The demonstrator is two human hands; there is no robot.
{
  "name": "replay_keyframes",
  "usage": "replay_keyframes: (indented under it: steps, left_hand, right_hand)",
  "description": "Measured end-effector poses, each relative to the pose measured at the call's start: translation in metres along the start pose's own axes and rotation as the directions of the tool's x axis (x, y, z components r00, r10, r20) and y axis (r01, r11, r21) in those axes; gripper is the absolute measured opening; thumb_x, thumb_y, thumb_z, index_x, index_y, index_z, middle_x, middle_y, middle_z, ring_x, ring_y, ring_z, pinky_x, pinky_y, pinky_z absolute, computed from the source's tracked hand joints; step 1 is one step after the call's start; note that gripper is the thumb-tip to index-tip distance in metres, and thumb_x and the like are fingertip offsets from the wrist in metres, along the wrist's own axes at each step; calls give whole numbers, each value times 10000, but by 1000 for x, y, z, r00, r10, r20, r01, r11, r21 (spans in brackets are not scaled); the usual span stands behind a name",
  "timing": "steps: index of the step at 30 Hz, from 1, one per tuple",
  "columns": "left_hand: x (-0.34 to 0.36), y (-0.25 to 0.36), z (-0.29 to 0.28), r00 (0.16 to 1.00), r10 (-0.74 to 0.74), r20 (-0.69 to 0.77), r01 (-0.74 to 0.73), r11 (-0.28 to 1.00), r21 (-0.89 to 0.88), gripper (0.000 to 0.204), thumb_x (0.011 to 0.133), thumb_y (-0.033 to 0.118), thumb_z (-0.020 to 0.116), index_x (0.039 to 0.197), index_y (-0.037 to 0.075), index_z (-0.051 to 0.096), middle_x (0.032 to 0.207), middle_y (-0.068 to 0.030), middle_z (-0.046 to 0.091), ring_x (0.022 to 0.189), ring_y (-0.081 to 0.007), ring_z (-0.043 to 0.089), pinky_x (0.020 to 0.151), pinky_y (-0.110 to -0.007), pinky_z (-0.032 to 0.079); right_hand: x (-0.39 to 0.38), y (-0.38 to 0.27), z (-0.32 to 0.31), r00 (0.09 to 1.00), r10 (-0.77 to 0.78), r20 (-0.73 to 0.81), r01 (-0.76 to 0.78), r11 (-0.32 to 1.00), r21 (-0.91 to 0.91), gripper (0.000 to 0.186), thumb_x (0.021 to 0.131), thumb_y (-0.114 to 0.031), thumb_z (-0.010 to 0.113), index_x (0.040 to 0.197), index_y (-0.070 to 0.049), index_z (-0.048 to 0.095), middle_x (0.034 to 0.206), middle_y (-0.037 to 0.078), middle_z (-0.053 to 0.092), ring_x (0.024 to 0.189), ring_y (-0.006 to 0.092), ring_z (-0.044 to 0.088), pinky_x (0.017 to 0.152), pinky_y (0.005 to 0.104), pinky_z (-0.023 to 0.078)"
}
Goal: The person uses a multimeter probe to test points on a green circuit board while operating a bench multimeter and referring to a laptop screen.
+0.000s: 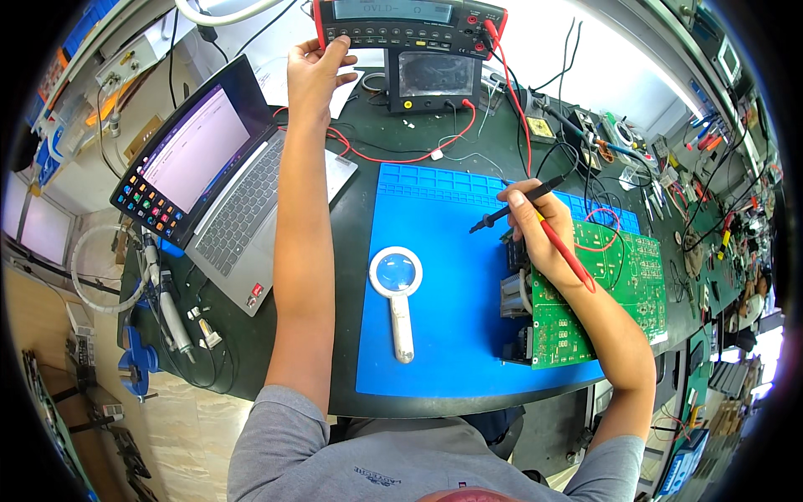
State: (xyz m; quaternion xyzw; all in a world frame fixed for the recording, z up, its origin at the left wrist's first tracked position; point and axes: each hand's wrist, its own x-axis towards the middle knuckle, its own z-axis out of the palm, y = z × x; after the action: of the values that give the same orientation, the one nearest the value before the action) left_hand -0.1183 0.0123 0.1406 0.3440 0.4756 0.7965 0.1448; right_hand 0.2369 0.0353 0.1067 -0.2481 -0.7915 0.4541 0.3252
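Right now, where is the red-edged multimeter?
The multimeter is at the head view's top middle, beyond and right of the laptop, with the left hand at its buttons.

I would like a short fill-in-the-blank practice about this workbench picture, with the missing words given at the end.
1. The hand at the buttons of the meter is the person's ____ one.
2. The right hand holds a black probe and another probe, coloured ____.
3. The magnifying glass lies on a mat whose colour is ____.
4. The circuit board is to the ____ of the magnifying glass.

Missing words: left; red; blue; right.
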Motion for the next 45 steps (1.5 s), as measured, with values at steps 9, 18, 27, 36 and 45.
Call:
replay_keyframes:
  steps: [9, 18, 27, 36, 45]
  left_hand:
    - [-1, 0, 3, 1000, 5, -21, -6, 999, -32, 740, 846, 237, 796, 1304, -142, 354, 1089, -219, 621, 940, -255, 682, 702, -331, 612]
    - [-3, 2, 6, 999, -16, -42, 14, 998, -53, 772, 843, 246, 798, 1326, -149, 344, 1089, -215, 613, 940, -256, 679, 723, -343, 604]
    - [-3, 1, 5, 999, -14, -37, 12, 998, -60, 784, 843, 271, 799, 1325, -153, 349, 1075, -205, 608, 932, -244, 677, 717, -333, 603]
    - [-5, 4, 6, 999, 4, -41, -5, 1000, -28, 770, 845, 270, 798, 1315, -153, 358, 1074, -205, 611, 931, -244, 679, 710, -331, 604]
    - [-4, 4, 7, 998, -17, -58, 15, 999, -38, 747, 849, 261, 792, 1307, -144, 362, 1074, -206, 610, 929, -249, 680, 701, -338, 602]
  right_hand:
    - [0, -1, 0, 1000, 12, 3, -12, 1000, -1, 281, 1025, -274, 580, 1041, -12, 677, 780, 27, 612, 698, 85, 551, 598, 245, 429]
    - [0, -1, 0, 1000, 11, -4, -11, 1000, 5, 275, 1024, -266, 583, 1042, -9, 676, 782, 23, 613, 705, 83, 548, 607, 243, 428]
    - [-1, -3, 0, 1000, 5, 4, -5, 1000, -11, 278, 1025, -268, 579, 1039, -7, 676, 775, 23, 610, 708, 87, 551, 614, 246, 432]
    - [-1, -2, 0, 1000, 4, 3, -4, 1000, -14, 275, 1023, -268, 581, 1036, -10, 677, 767, 25, 606, 706, 91, 554, 617, 250, 436]
    - [0, -1, -1, 1000, 8, 1, -8, 1000, -5, 278, 1022, -270, 581, 1033, -9, 679, 752, 26, 606, 687, 91, 552, 604, 250, 432]
